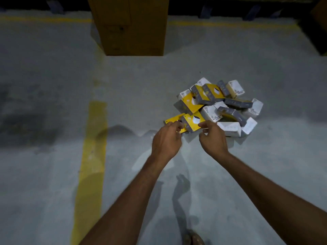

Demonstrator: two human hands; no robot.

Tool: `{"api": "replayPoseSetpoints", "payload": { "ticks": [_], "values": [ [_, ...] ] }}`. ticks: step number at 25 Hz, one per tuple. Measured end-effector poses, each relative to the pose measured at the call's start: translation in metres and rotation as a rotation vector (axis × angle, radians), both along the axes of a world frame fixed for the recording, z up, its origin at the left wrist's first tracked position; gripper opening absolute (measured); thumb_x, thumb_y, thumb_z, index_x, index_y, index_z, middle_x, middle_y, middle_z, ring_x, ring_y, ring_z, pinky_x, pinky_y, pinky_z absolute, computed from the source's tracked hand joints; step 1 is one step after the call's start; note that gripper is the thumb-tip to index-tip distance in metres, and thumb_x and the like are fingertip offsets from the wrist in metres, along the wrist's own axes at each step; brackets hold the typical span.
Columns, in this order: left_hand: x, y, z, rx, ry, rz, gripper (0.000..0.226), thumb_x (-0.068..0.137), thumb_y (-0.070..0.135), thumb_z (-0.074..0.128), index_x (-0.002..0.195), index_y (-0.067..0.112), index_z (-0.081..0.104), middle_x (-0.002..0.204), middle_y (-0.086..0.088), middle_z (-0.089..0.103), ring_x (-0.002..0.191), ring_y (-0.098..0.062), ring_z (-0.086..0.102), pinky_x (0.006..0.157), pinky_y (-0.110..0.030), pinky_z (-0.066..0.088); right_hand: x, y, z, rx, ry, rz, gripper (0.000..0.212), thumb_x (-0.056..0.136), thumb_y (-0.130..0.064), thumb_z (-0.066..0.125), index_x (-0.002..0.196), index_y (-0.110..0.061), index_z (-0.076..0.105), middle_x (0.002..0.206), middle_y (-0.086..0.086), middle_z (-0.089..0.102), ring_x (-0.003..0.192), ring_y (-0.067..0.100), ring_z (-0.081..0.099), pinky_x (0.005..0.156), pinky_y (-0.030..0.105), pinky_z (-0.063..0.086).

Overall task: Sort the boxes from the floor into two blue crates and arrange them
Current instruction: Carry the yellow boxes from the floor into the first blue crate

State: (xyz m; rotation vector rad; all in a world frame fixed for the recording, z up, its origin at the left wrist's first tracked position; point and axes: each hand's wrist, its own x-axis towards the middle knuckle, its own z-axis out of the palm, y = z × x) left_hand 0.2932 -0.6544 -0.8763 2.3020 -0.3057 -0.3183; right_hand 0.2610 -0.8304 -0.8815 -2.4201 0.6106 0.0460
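Note:
A heap of small boxes [221, 105] lies on the concrete floor right of centre; some are yellow and grey, others white. My left hand [166, 140] pinches a yellow box [172, 120] at the heap's near left edge. Beside it, my right hand [213, 137] holds the near corner of a second yellow and grey box [192, 122] between thumb and fingers. Both boxes sit low at the pile's edge; whether they are off the floor is unclear. No blue crate is in view.
A tall brown cardboard carton [131, 25] stands on the floor straight ahead. A yellow painted stripe [93, 156] runs along the floor to the left, and another yellow line [230, 24] crosses at the back. My foot [192, 237] shows at the bottom.

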Motion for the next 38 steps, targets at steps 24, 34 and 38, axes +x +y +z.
{"api": "replayPoseSetpoints", "payload": {
  "ticks": [24, 34, 38],
  "values": [
    [0.126, -0.048, -0.267, 0.123, 0.262, 0.024, 0.063, 0.073, 0.038, 0.086, 0.115, 0.019, 0.042, 0.116, -0.016, 0.063, 0.111, -0.037, 0.062, 0.088, -0.044, 0.051, 0.097, -0.035, -0.254, 1.123, 0.173, -0.659, 0.008, 0.102, -0.021, 0.060, 0.104, -0.014, 0.063, 0.070, 0.006, 0.064, 0.064, 0.022, 0.061, 0.063, 0.035, 0.055],
    [0.151, -0.019, -0.220, -0.373, 0.302, 0.005, 0.028, 0.092, 0.008, 0.057, 0.103, 0.029, 0.073, 0.110, 0.000, 0.071, 0.094, -0.021, 0.063, 0.084, -0.037, 0.051, 0.119, -0.029, -0.209, 1.350, -0.034, -0.290, 0.027, 0.107, -0.037, 0.049, 0.121, -0.018, 0.062, 0.102, 0.005, 0.065, 0.100, 0.024, 0.066, 0.086, 0.046, 0.057],
    [0.158, -0.011, -0.194, -0.474, 0.381, 0.360, 0.072, 0.074, 0.082, 0.056, 0.106, 0.021, 0.079, 0.104, -0.007, 0.078, 0.093, -0.021, 0.075, 0.086, -0.041, 0.060, 0.129, -0.034, -0.188, 1.366, -0.064, -0.171, 0.022, 0.105, -0.034, 0.049, 0.110, -0.023, 0.068, 0.109, 0.001, 0.070, 0.108, 0.021, 0.064, 0.098, 0.049, 0.049]
  ]
}}
